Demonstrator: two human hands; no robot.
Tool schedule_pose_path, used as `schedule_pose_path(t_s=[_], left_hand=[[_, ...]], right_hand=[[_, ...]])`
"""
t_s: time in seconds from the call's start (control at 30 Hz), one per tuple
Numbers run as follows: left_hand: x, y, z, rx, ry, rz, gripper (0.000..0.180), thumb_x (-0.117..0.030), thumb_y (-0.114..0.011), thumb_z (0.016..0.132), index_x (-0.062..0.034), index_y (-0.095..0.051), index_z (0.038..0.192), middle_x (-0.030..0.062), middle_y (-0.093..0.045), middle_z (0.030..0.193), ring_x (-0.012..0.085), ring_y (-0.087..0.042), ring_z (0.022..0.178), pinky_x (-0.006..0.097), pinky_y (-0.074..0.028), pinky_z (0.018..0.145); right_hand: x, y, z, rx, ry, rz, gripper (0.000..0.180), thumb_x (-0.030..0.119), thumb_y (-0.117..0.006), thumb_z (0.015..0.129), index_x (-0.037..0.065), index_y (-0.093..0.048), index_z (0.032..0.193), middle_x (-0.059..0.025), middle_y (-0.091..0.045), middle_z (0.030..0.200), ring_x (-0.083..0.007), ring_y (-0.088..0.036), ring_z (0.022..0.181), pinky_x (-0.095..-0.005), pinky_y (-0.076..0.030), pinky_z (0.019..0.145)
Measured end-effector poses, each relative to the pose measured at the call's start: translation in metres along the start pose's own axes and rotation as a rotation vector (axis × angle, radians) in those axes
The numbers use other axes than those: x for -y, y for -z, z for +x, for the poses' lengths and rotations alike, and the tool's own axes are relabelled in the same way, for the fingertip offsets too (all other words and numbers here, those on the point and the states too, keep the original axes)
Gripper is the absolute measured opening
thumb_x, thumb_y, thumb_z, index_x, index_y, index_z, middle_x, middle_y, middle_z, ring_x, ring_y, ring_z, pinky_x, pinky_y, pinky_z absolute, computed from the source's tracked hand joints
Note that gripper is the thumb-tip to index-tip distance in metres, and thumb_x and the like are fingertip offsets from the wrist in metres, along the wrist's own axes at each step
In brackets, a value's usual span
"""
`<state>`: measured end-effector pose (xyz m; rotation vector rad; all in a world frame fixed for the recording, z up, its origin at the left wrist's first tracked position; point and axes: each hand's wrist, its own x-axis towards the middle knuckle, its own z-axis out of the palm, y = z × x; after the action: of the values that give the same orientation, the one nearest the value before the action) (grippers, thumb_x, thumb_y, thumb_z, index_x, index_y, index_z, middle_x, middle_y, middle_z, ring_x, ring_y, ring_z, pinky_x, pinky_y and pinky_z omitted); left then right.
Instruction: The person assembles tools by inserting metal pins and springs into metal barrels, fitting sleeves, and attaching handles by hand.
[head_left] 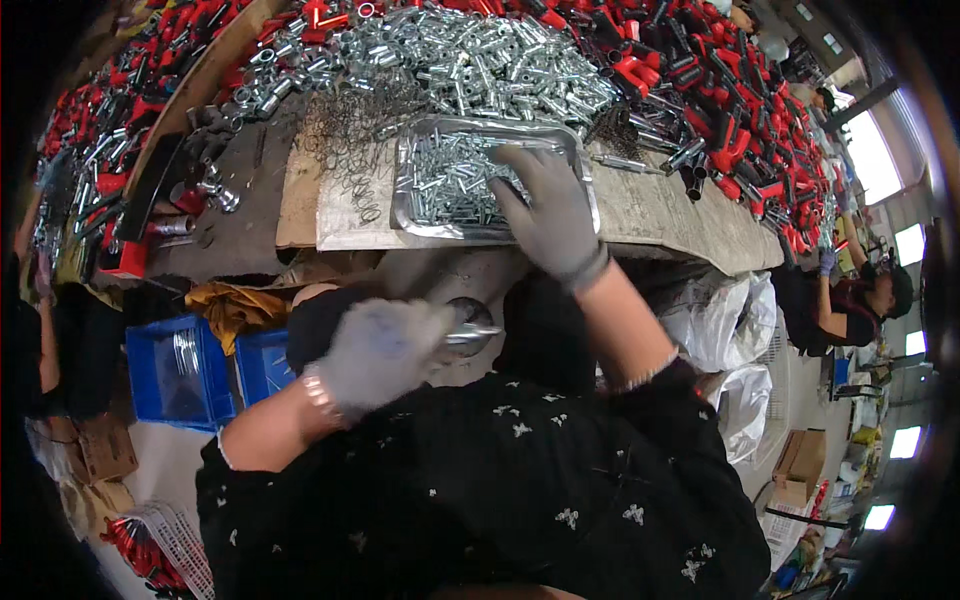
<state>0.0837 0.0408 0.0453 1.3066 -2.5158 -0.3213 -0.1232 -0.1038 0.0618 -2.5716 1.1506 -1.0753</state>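
Observation:
My right hand (547,208), in a grey glove, reaches forward into a shiny metal tray (412,215) full of small silver screws or pins (445,180); its fingers are spread over them at the tray's right side. My left hand (385,350), also in a grey glove, is held close to my body and closed around a silver metal tube part (472,328) whose round end sticks out to the right. The tray rests on a worn wooden bench (660,210).
Behind the tray lies a heap of silver metal fittings (470,60), flanked by piles of red-and-black handle parts (740,110). Thin wire springs (350,150) are scattered left of the tray. Blue plastic bins (185,370) stand below left. Another person (850,295) works at the right.

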Motion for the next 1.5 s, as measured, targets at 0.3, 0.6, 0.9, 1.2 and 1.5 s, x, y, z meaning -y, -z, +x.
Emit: schedule_pose_path(t_s=[0.3,0.6,0.9,1.2,1.5], left_hand=[[0.036,-0.061,-0.043,0.151,0.326,-0.262,0.033,-0.027,-0.073,0.082,-0.0032,-0.064,0.103,0.012,-0.066,0.1,0.0259,-0.065,0.091,0.041,-0.051,0.078],[0.029,0.015,-0.019,-0.302,0.761,-1.314,0.031,-0.015,-0.068,0.089,-0.0022,-0.065,0.117,0.0034,-0.063,0.075,0.0052,-0.055,0.057,0.018,-0.039,0.045],[0.058,0.025,0.135,-0.403,0.267,-0.071,0.038,-0.008,-0.072,0.079,-0.0208,-0.071,0.115,0.0158,-0.055,0.125,0.0327,-0.062,0.106,0.04,-0.052,0.089],[0.03,0.036,0.164,-0.14,0.242,0.284,0.03,-0.025,-0.077,0.078,-0.0148,-0.071,0.106,0.0139,-0.056,0.123,0.0327,-0.064,0.104,0.042,-0.054,0.086],[0.03,0.04,0.183,-0.131,0.437,0.213,0.034,-0.03,-0.076,0.081,-0.0124,-0.071,0.11,0.0146,-0.056,0.123,0.0318,-0.065,0.103,0.042,-0.054,0.086]], right_hand=[[-0.057,-0.022,0.054,0.481,0.088,-0.05,0.028,0.016,-0.061,0.093,0.015,-0.065,0.121,-0.0128,-0.063,0.102,-0.0336,-0.058,0.104,-0.0423,-0.048,0.089],[-0.04,0.007,0.033,0.401,-0.62,0.607,0.031,0.024,-0.051,0.102,0.001,-0.064,0.12,-0.0041,-0.065,0.093,-0.0059,-0.053,0.064,-0.0215,-0.044,0.056],[-0.016,0.033,0.033,0.314,-0.592,0.966,0.033,0.027,-0.052,0.1,-0.001,-0.064,0.114,-0.0052,-0.067,0.094,-0.0083,-0.056,0.064,-0.0231,-0.044,0.054],[-0.044,0.057,0.021,0.208,-0.047,-0.405,0.033,0.01,-0.064,0.087,0.005,-0.061,0.12,-0.0182,-0.066,0.109,-0.033,-0.063,0.103,-0.0437,-0.052,0.081],[-0.067,0.062,-0.003,0.47,-0.446,0.685,0.035,0.029,-0.062,0.093,0.004,-0.067,0.117,-0.0219,-0.068,0.107,-0.0357,-0.066,0.101,-0.0409,-0.052,0.086]])
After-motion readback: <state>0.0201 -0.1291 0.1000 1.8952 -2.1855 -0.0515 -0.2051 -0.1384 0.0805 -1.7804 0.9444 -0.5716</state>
